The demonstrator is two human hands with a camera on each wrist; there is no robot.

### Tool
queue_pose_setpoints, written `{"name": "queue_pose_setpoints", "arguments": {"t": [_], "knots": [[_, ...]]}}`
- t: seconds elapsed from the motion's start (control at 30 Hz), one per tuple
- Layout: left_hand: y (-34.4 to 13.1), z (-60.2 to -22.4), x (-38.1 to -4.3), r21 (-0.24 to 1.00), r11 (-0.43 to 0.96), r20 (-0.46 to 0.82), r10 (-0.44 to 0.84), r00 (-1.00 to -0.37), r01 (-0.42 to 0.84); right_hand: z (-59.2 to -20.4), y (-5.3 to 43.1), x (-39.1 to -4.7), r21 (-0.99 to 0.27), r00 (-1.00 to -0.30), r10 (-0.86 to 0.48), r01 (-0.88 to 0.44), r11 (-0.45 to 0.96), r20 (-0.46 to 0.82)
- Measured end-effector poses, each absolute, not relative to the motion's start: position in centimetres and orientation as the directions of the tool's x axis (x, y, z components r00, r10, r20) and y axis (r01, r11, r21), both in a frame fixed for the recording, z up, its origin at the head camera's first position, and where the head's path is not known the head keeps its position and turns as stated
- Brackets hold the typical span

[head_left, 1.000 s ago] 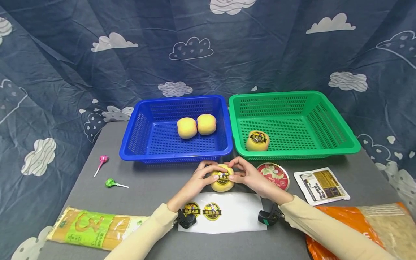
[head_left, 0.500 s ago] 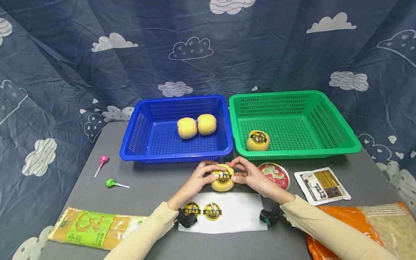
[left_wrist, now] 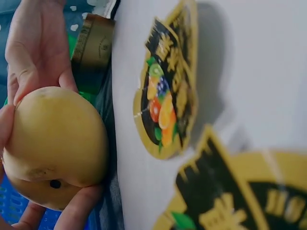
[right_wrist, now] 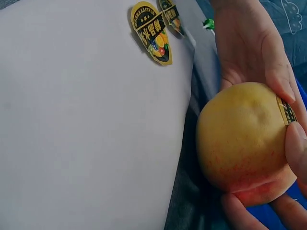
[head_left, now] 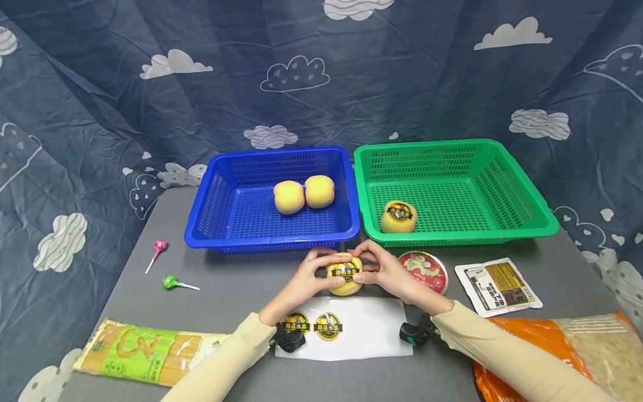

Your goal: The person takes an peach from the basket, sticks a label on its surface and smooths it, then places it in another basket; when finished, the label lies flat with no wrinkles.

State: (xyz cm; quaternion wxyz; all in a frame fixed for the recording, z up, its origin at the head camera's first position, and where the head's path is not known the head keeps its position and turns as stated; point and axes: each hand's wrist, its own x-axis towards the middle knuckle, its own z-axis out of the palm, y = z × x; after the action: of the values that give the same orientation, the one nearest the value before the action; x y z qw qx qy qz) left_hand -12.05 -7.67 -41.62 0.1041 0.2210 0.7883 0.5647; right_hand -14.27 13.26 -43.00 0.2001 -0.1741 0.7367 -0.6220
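Note:
Between both hands is a yellow peach (head_left: 344,287) with a black-and-gold label (head_left: 345,271) on its upper face. My left hand (head_left: 312,276) holds it from the left, with the thumb at the label's edge. From the right my right hand (head_left: 385,273) holds the same fruit, its thumb on the label's other edge. The right wrist view shows the peach's (right_wrist: 244,139) reddish underside and a sliver of the label (right_wrist: 287,111). Just in front lies a white backing sheet (head_left: 374,329) bearing two more labels (head_left: 328,326).
Behind stand a blue basket (head_left: 271,241) with two peaches (head_left: 319,192) and a green basket (head_left: 467,235) with one labelled peach (head_left: 398,219). Around lie a red round tin (head_left: 427,271), a white pouch (head_left: 497,287), an orange bag (head_left: 542,340), noodles (head_left: 145,352) and two lollipops (head_left: 171,282).
The left thumb has shifted slightly down and inward along the label's edge, and the right thumb has moved a little. The peach stays in about the same place in both hands.

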Motion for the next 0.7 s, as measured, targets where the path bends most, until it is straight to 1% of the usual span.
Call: {"name": "queue_pose_setpoints", "arguments": {"t": [0.1, 0.17, 0.23, 0.33, 0.43, 0.53, 0.7], "knots": [[-7.8, -41.5, -12.1, 0.955, 0.234, 0.049, 0.482, -0.875, 0.182, -42.8, 13.3, -14.3, -0.986, -0.854, -0.513, -0.001, 0.167, -0.086], [-7.9, -41.5, -12.0, 0.961, 0.224, 0.033, 0.485, -0.874, 0.161, -42.7, 13.2, -14.1, -0.981, -0.851, -0.520, -0.026, 0.190, -0.078], [-7.9, -41.4, -12.0, 0.962, 0.220, 0.036, 0.481, -0.876, 0.161, -42.6, 12.9, -13.9, -0.973, -0.850, -0.523, -0.061, 0.223, -0.066], [-7.8, -41.4, -12.0, 0.956, 0.234, 0.047, 0.476, -0.878, 0.178, -42.6, 12.3, -13.6, -0.945, -0.859, -0.512, -0.150, 0.290, -0.021], [-8.0, -41.6, -12.2, 0.961, 0.220, 0.037, 0.501, -0.865, 0.168, -42.7, 12.0, -13.5, -0.935, -0.876, -0.482, -0.175, 0.309, 0.005], [-8.5, -42.4, -12.9, 0.970, 0.194, 0.018, 0.542, -0.840, 0.146, -42.8, 12.3, -13.8, -0.950, -0.876, -0.482, -0.157, 0.271, 0.007], [-9.3, -44.4, -14.0, 0.977, 0.187, -0.033, 0.603, -0.797, 0.101, -42.8, 13.2, -14.4, -0.977, -0.833, -0.550, -0.059, 0.207, -0.066]]}}
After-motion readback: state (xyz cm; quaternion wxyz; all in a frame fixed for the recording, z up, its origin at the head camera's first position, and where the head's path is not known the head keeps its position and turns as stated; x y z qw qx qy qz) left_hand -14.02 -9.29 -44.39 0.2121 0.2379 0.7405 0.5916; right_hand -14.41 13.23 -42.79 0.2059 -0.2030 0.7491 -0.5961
